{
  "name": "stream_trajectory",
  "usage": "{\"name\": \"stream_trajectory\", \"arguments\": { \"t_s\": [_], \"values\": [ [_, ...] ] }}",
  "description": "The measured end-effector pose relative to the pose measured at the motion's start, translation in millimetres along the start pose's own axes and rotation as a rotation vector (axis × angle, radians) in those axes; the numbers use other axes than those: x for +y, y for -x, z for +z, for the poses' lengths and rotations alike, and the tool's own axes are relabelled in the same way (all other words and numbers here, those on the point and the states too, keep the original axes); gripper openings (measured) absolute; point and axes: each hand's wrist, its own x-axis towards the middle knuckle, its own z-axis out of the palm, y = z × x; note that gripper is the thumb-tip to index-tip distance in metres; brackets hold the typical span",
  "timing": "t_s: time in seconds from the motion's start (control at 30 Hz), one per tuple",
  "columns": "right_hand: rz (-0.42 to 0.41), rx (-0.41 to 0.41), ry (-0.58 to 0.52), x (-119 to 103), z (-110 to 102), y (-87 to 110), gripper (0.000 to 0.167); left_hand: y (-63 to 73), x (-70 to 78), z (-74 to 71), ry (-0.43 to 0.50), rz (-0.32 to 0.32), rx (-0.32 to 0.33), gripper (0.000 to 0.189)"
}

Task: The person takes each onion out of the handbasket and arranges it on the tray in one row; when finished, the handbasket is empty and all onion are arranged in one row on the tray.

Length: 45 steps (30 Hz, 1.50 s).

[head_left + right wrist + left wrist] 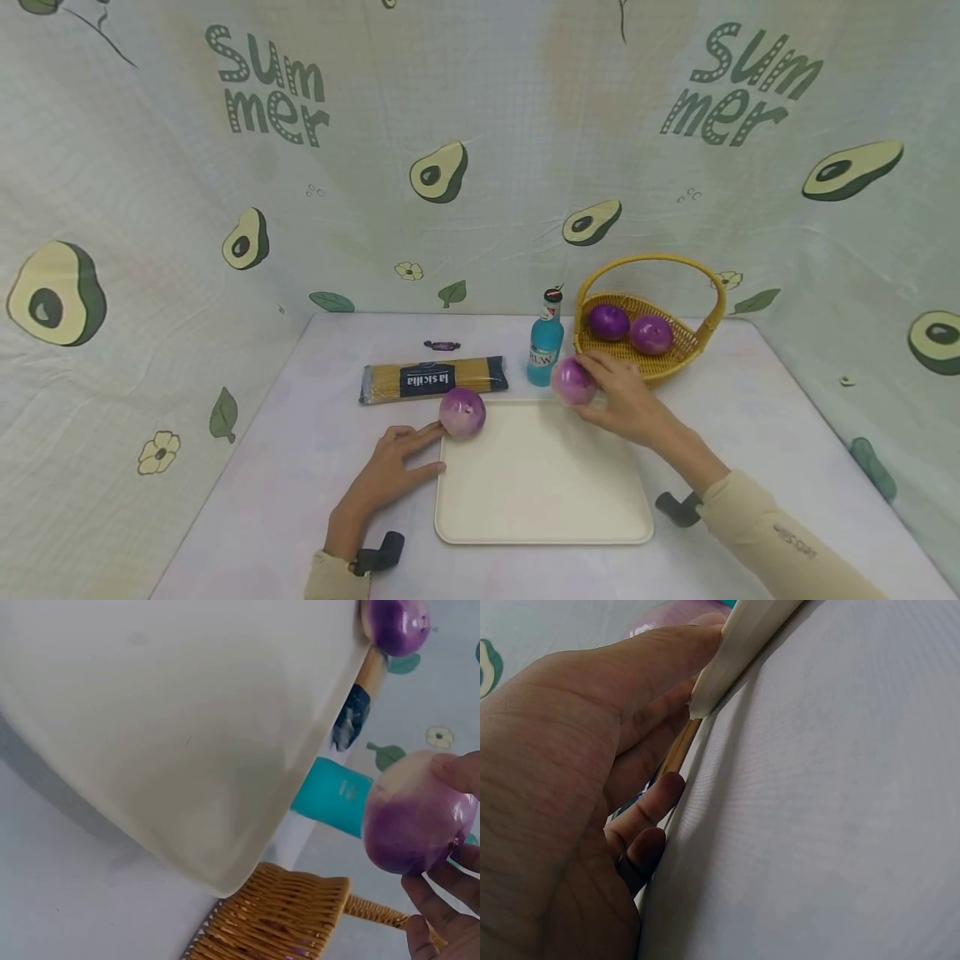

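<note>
My right hand [621,398] pinches a round purple-and-white turnip-like vegetable [573,381] between thumb and fingers, above the far right corner of a cream tray [543,483]. In the right wrist view this vegetable [420,814] looks glossy, pale on one side. A similar vegetable [462,413] sits at the tray's far left corner. Beside it my left hand [397,468] has its index finger stretched out to it. The left thumb [667,656] touches the tray's rim in the left wrist view, the other fingers loosely bent. A wicker basket [686,354] holds two purple vegetables.
A blue bottle [542,350] stands between the tray and basket, close to the right hand. Behind the tray lies a packet of spaghetti [382,383], with a small wrapped candy [442,345] farther back. Printed cloth [510,125] hangs behind the white table [300,417].
</note>
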Motion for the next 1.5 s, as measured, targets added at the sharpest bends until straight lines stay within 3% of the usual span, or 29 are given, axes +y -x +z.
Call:
{"name": "stream_trajectory", "arguments": {
  "t_s": [0.47,1.5],
  "values": [
    [-0.025,0.004,0.002,-4.7,6.9,0.5,0.077,-0.3,-1.6,-0.3,-0.012,0.014,-0.004,0.06],
    [-0.074,-0.006,0.018,-16.4,17.9,-4.6,0.075,0.8,3.6,-2.7,0.009,-0.022,-0.006,0.06]
  ]
}}
